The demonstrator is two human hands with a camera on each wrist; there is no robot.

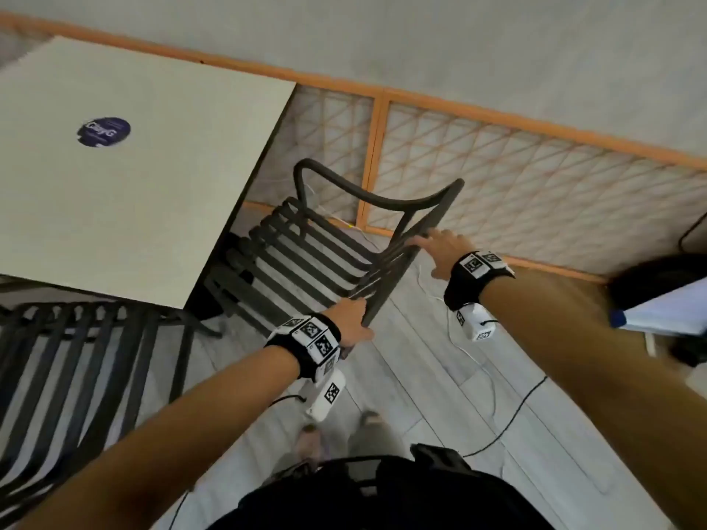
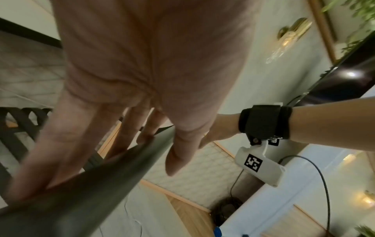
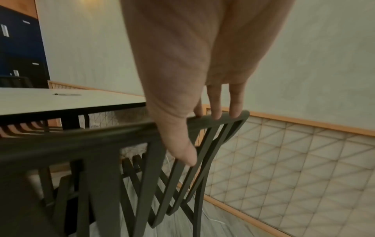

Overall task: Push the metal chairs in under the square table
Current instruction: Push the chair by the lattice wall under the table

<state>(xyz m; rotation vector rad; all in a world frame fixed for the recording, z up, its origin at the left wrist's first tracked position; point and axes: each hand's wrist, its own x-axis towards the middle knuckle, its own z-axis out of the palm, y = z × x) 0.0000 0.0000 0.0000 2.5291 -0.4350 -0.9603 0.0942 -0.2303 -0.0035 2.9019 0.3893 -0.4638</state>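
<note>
Both hands on the chair (image 1: 382, 203), mid-frame. Left hand (image 1: 354, 319) grips the back's top rail; right hand (image 1: 440, 248) hooks over its far end. The seat's front is already tucked under the table (image 1: 153, 204), upper left. Mid-push, I'd say; next, a straight shove inward.

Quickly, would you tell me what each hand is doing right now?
Left hand: grips the chair's top rail.
Right hand: fingers hooked over the same rail, thumb in front.

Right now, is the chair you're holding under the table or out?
Partly in: the chair has its seat front under the table; its backrest, held by left hand and right hand, sticks out.
</note>
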